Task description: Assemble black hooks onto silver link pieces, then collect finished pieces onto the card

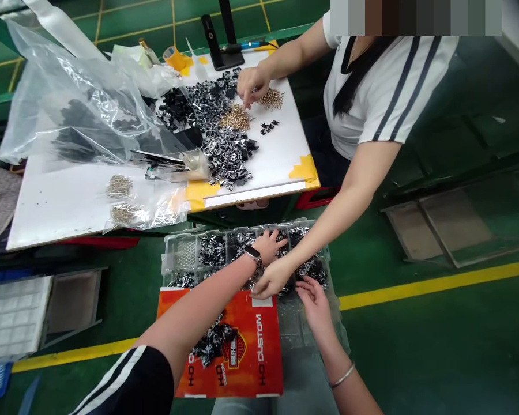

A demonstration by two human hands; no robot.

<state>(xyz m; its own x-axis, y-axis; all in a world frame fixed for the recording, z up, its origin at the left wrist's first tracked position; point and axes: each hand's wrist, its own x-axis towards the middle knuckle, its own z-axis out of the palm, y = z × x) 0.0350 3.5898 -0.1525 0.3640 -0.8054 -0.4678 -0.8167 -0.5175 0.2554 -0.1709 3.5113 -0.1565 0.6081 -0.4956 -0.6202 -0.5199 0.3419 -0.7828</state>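
My left hand (270, 248), with a watch on the wrist, reaches over the back row of a clear compartment box (185, 256). Its fingers are spread above small black-and-silver parts (213, 249); what lies under the palm is hidden. At the box's right side, my right hand (316, 302) has its fingers loosely bent and apart, near more of these parts (313, 271). Nothing shows in its grasp. Between my hands, a co-worker's hand (274, 279) reaches down over the box. A red-orange card (263, 369) covers the box's front left, with a pile of the parts (214, 343) on it.
Beyond the box stands a white worktable (281, 164) with a heap of black-and-silver parts (227, 153) and small brass-coloured pieces (236, 118). The co-worker's other hand (254, 85) is over these. A large plastic bag (86, 109) lies at left. The co-worker's forearm (335, 222) crosses from the right.
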